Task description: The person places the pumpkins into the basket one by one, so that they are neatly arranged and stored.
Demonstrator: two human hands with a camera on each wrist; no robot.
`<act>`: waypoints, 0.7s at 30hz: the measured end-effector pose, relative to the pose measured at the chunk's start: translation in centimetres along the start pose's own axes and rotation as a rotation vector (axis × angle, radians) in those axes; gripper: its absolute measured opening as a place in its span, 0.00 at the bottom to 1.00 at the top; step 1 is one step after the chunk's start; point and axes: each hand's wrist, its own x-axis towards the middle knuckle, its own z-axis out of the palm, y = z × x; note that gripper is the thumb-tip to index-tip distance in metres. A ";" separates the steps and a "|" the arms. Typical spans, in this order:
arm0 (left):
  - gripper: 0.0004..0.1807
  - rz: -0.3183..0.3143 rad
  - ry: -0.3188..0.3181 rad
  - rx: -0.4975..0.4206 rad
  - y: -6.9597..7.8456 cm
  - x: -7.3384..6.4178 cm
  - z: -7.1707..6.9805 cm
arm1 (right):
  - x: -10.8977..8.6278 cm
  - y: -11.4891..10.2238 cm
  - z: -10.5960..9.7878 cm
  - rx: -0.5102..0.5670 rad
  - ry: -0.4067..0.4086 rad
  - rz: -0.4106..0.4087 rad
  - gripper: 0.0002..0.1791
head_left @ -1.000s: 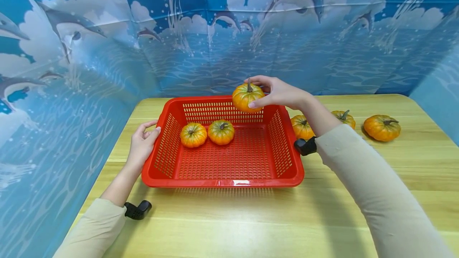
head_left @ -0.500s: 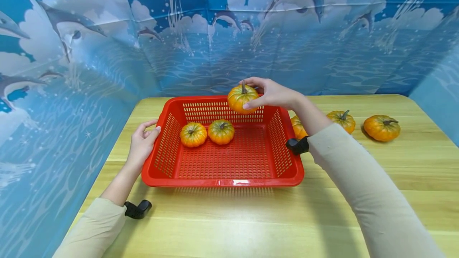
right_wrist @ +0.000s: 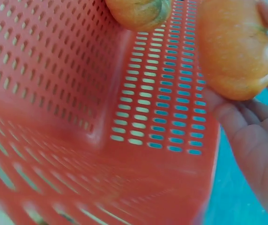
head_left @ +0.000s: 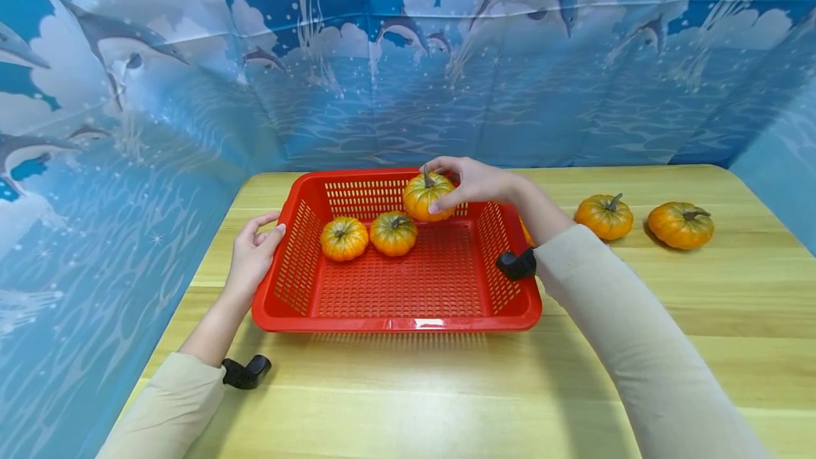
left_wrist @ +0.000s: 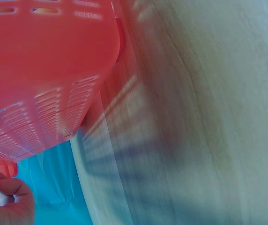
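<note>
My right hand (head_left: 474, 181) grips a small orange pumpkin (head_left: 426, 197) by its sides, stem upward, over the back right part of a red plastic basket (head_left: 395, 325). In the right wrist view, the held pumpkin (right_wrist: 234, 51) overlaps the slotted back wall. Two more pumpkins lie side by side in the basket: a left one (head_left: 344, 239) and a greener one (head_left: 393, 234). My left hand (head_left: 255, 250) holds the basket's left rim between thumb and fingers. The left wrist view catches only part of that hand (left_wrist: 12, 199), beside the basket's outer wall (left_wrist: 45, 65).
Right of the basket, two pumpkins sit on the wooden table (head_left: 408, 402): one with an upright stem (head_left: 604, 217) and one farther right (head_left: 680, 225). Another is mostly hidden behind my right wrist. A blue dolphin-print cloth (head_left: 408, 105) hangs along the back and sides.
My right hand has carried its pumpkin slightly left and then down toward the basket's inside. The left hand and the basket have stayed where they were.
</note>
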 end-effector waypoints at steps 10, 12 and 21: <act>0.25 0.002 -0.003 0.011 0.0 0.0 -0.1 | 0.6 2.2 1.0 -0.133 -0.062 0.100 0.38; 0.25 0.000 -0.003 0.008 0.0 0.0 -0.1 | 0.7 2.6 1.3 -0.139 -0.086 0.125 0.37; 0.25 0.000 -0.003 -0.008 -0.1 0.2 0.0 | 1.3 3.4 2.3 -0.185 -0.110 0.141 0.36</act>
